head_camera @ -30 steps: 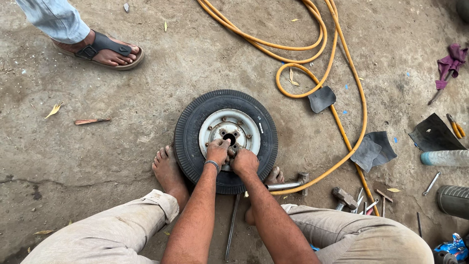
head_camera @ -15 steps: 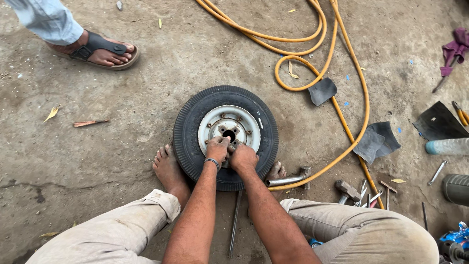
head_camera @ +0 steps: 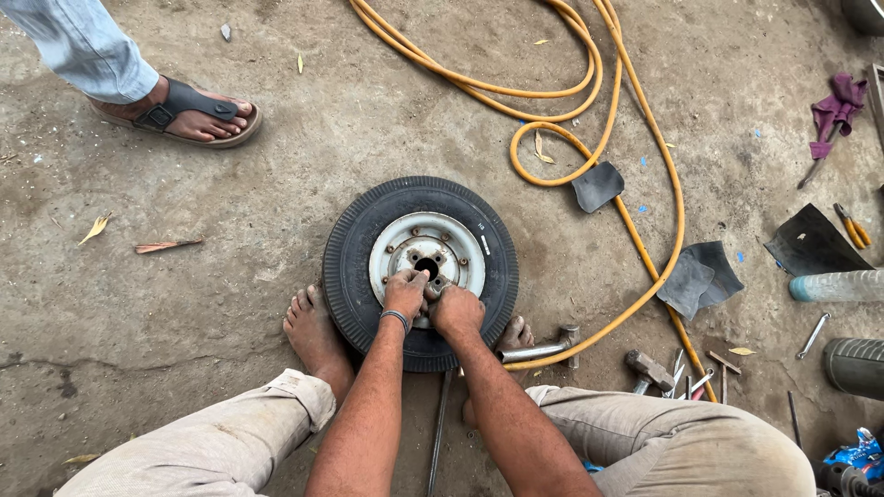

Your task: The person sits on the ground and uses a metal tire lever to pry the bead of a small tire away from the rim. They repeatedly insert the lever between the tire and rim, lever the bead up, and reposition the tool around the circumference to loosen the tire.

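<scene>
- Small black rubber tyre on a pale grey metal rim [head_camera: 419, 271] is lying flat on the concrete floor [head_camera: 230, 276], between the person's bare feet.
- Left hand [head_camera: 403, 294] and right hand [head_camera: 456, 311] are pressing, fingers curled, on the rim's near edge; what they are gripping cannot be told.
- Orange hose [head_camera: 589, 120] is looping just right; scattered metal tools [head_camera: 663, 373] are lying near the right knee.
- A bystander's sandalled foot [head_camera: 189, 112] is standing well apart, upper left; bare floor is lying open on the left.

Bare forearms, dark wristband [head_camera: 396, 317], rolled-up beige trousers [head_camera: 230, 442], bare feet [head_camera: 318, 336].

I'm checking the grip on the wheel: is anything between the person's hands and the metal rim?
Nothing visible. The left hand and right hand rest directly on the near edge of the rim, inside the tyre.
</scene>
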